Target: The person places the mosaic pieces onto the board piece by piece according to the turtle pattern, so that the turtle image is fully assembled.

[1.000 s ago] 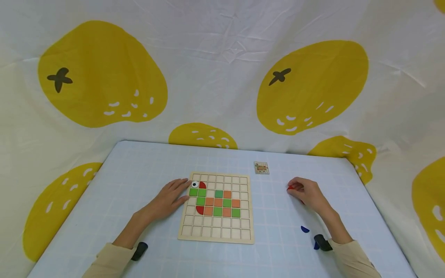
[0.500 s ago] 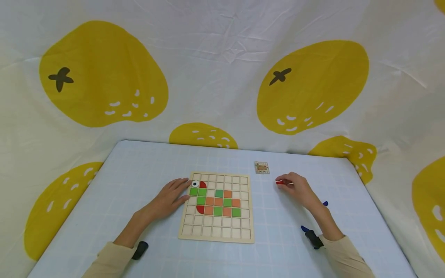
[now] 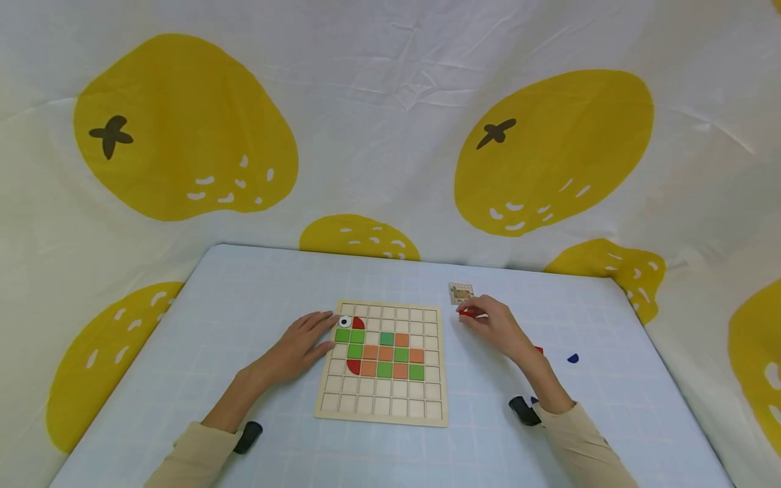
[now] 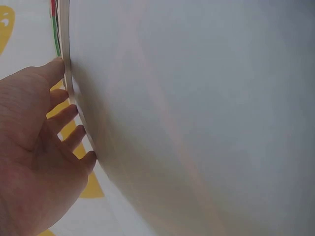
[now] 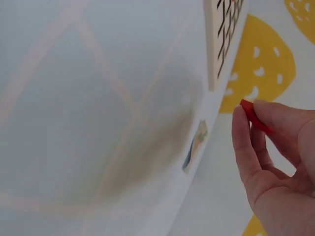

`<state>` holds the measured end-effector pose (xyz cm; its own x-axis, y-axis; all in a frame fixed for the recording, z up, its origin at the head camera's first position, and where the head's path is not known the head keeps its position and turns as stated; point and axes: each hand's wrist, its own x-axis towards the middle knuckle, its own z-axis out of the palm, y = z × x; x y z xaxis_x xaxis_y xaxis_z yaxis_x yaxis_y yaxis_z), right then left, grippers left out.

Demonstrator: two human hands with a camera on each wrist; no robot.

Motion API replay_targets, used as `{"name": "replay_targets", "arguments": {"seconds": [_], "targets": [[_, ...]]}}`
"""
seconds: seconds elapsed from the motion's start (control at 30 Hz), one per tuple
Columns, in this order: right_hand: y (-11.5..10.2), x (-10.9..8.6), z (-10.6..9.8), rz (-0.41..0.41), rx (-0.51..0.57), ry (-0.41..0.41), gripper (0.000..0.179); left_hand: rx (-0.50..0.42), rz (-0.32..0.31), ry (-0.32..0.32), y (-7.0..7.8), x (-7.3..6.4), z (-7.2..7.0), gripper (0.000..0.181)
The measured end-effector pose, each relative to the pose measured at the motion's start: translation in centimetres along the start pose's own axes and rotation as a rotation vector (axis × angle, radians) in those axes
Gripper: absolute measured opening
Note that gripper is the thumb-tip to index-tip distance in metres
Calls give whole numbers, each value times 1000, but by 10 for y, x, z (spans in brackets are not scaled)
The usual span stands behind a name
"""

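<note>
My right hand [image 3: 495, 329] pinches a small red tile [image 5: 253, 116] between thumb and fingertips, above the table to the right of the wooden grid board [image 3: 381, 421]. In the right wrist view the tile is tilted and partly covered by the thumb. My left hand [image 3: 291, 352] lies at the board's left edge, fingers extended and fingertips at the rim. Set in the board are green tiles [image 3: 343, 335], orange tiles [image 3: 386, 354], a round-eye tile [image 3: 344, 322] and red rounded tiles [image 3: 358, 324], forming a connected figure.
A small picture card [image 3: 460, 293] lies behind the right hand's fingertips. A dark blue rounded piece [image 3: 573, 358] sits farther right. Another red piece [image 3: 539, 350] peeks out beside the right forearm, and a second blue piece [image 3: 533, 400] is mostly hidden by the wrist.
My right hand has moved left toward the board and slightly away from me, carrying the red tile from the loose pieces to near the card. The left hand stays at the board's edge.
</note>
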<state>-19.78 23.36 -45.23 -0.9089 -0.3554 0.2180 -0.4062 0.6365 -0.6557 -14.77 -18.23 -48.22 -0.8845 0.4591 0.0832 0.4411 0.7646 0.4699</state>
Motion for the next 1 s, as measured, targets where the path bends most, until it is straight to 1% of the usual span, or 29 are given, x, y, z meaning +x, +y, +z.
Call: {"name": "replay_targets", "arguments": {"seconds": [0.17,0.27,0.4,0.5,0.77,0.87,1.0], "targets": [[-11,10,13,15,62,-26,18,-4,0,-3,1,1,-1,57],[-18,15,20,12,81,-26,15,-4,-1,-4,1,1,-1,57],[-26,22,29,-34,75,-3,12,3,-6,-5,2,1,-1,57],[-32,26,37,-55,85,-8,10,4,-9,-5,2,0,-1,56],[-49,34,54,11,212,-108,13,-2,-18,-10,2,0,-1,56],[-53,37,61,-8,238,-154,14,-7,-19,-14,1,0,-1,56],[-61,42,70,-69,200,-219,17,-15,-19,-15,0,0,0,56]]}}
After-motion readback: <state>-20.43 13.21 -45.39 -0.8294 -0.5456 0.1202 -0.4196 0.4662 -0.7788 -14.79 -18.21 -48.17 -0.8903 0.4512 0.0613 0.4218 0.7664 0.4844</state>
